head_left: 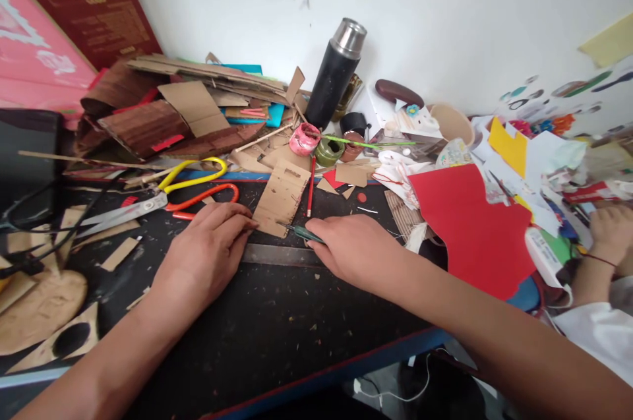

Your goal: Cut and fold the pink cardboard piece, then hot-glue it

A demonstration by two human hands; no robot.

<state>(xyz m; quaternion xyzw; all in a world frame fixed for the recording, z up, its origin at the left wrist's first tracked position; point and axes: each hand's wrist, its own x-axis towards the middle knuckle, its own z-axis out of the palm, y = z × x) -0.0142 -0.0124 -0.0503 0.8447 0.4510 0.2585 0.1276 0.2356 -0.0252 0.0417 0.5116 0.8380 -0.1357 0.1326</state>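
The card [281,196] lies on the black table [237,334], between the two hands, and a flat metal strip [281,256] lies just beside its near edge. The right hand [353,248] has its fingers closed around the green handle of a thin tool [305,233], whose tip is at the near part of the card. The left hand [205,245] has bent fingers, with the tips at the near left corner; whether they pinch or only press, I cannot tell. For good work, I think the left fingers should press the card firmly flat and stay out of the line of the tip, while the tool is better guided with light, even pressure.
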